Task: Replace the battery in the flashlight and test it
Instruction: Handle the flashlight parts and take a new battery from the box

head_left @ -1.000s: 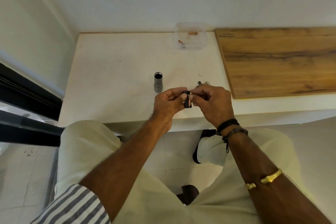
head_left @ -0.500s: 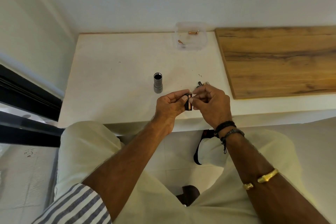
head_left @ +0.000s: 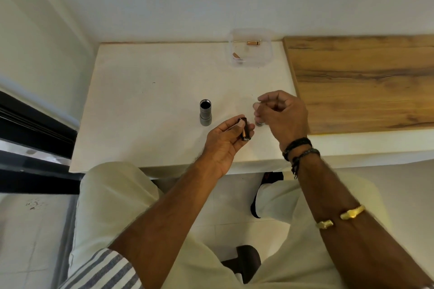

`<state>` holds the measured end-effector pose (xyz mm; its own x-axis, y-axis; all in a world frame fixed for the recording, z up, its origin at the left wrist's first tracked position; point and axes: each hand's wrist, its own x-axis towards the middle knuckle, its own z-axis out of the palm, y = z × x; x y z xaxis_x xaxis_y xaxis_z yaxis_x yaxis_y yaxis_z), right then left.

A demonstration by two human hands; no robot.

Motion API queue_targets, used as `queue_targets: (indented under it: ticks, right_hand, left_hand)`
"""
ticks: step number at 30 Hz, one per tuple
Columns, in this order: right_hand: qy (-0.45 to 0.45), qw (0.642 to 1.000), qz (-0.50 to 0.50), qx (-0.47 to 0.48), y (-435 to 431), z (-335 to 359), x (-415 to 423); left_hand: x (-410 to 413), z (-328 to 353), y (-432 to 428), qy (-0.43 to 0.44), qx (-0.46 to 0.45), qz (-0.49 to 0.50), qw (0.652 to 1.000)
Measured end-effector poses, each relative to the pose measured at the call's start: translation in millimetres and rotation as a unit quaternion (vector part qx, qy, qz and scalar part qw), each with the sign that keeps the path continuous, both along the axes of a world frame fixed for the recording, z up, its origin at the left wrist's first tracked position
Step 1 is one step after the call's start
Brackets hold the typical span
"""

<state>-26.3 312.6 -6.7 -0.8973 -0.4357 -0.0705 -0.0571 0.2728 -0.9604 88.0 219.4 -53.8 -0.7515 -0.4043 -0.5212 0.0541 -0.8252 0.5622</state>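
The grey flashlight body (head_left: 205, 112) stands upright on the white table (head_left: 145, 101), its open end facing up. My left hand (head_left: 226, 141) holds a short dark battery holder with a copper-coloured cell (head_left: 244, 132) between thumb and fingers, just right of the flashlight. My right hand (head_left: 281, 112) hovers a little to the right of it, fingers loosely curled and apart, with nothing visible in them. A small grey flashlight cap (head_left: 259, 122) lies on the table, partly hidden under my right hand.
A clear plastic box (head_left: 267, 54) sits at the back of the table with two copper-coloured batteries (head_left: 253, 42) inside. A wooden board (head_left: 364, 82) borders the table on the right. A wall stands behind, and my knees are under the near edge.
My hands were together on the battery holder. My right hand has let go and moved up and to the right; my left hand keeps the holder, now tilted.
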Motion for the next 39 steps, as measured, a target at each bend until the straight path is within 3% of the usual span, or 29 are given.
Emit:
queue_targets:
  ticks: [5,9,14,18,21,29,39]
  right_hand:
    - [0.011,1.000,-0.006,0.010,-48.7,5.5,-49.9]
    - [0.120,0.987,0.000,0.103,-101.7,7.5,-95.7]
    - [0.191,0.942,0.045,0.274,-151.1,2.1,-136.0]
    - [0.180,0.895,0.098,0.397,-172.8,-4.8,-153.2]
    - [0.179,0.877,0.099,0.435,-179.6,-9.9,-156.3]
    - [0.192,0.869,0.093,0.447,-181.1,-12.2,-152.3]
    - [0.166,0.959,0.062,0.222,-140.7,8.4,-128.2]
  left_hand:
    - [-1.7,-3.8,-7.2,-0.012,0.001,0.000,1.000]
    - [-2.4,-3.6,-11.9,-0.013,0.008,0.005,1.000]
    - [-5.6,-2.9,-12.0,-0.021,0.018,-0.001,1.000]
    - [-6.8,-4.9,-13.5,-0.019,0.022,-0.009,1.000]
    - [-5.3,-5.6,-15.2,-0.015,0.017,-0.012,1.000]
    - [-4.8,-2.5,-15.9,-0.013,0.010,-0.019,1.000]
    - [-5.2,2.2,-15.1,0.006,0.019,-0.011,1.000]
